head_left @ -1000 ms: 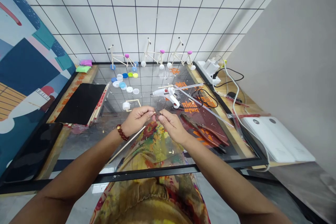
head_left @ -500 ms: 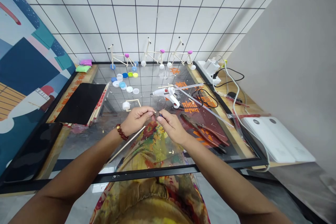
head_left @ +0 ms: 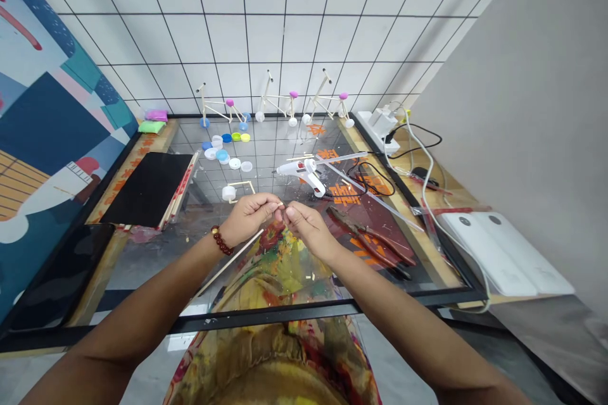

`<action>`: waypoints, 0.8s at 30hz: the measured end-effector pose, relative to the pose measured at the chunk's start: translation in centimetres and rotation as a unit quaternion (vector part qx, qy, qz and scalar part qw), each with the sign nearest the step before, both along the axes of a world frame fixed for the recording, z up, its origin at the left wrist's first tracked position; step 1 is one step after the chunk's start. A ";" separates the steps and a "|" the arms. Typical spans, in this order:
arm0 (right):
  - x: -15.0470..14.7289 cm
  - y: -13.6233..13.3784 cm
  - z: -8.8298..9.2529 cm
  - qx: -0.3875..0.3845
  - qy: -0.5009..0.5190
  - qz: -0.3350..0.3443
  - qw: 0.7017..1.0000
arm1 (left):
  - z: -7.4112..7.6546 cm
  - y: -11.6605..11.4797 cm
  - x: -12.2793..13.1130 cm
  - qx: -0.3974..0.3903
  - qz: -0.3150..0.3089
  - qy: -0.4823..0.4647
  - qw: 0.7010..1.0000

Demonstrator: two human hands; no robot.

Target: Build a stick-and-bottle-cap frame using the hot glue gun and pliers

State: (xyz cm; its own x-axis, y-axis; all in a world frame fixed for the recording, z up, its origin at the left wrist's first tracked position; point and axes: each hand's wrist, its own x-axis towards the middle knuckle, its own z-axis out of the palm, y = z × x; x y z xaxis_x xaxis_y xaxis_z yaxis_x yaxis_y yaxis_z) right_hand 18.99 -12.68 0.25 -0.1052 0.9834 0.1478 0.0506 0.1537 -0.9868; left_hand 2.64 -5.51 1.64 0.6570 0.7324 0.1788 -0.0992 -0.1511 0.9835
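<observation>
My left hand (head_left: 249, 218) is closed in a pinch on a small pale stick piece (head_left: 280, 204), whose tip shows between the fingertips. Touching it from the other side, my right hand (head_left: 308, 225) has its fingers pressed together; what they hold, if anything, is hidden. A long thin wooden stick (head_left: 230, 262) lies on the glass by my left wrist. Just beyond my hands are a bent stick frame (head_left: 243, 183) with a white cap (head_left: 228, 193) and a white glue gun (head_left: 304, 172). Red-handled pliers (head_left: 373, 240) rest at the right.
Three small stick bicycles (head_left: 221, 103) stand along the back edge, with several bottle caps (head_left: 222, 155) before them. A black sheet (head_left: 148, 188) lies left. Clear glue sticks (head_left: 375, 193), a power strip (head_left: 380, 131) and cables are on the right.
The fingers of my right hand have shifted in toward my left fingertips, and the small dark object that showed at them is no longer visible. My left hand has hardly moved.
</observation>
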 end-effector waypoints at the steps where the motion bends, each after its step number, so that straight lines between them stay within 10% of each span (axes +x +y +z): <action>1: 0.1 0.1 -0.1 0.002 0.001 -0.007 1.000 | 0.1 0.0 0.2 -0.032 0.003 -0.017 0.999; 9: 1.4 0.5 0.0 0.059 -0.144 -0.147 0.977 | 0.7 0.6 0.4 -0.232 0.051 -0.146 0.960; 24: 1.0 0.1 0.1 0.103 -0.305 -0.128 0.938 | 1.2 -0.1 0.4 -0.229 0.024 -0.086 0.969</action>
State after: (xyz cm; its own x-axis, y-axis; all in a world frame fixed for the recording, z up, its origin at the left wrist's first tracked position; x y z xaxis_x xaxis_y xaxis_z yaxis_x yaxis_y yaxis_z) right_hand 19.94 -12.60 0.37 0.0046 0.9454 0.3259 0.6578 0.2426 -0.7130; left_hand 3.02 -5.57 2.85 0.6096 0.7897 -0.0689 -0.2709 0.2893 0.9181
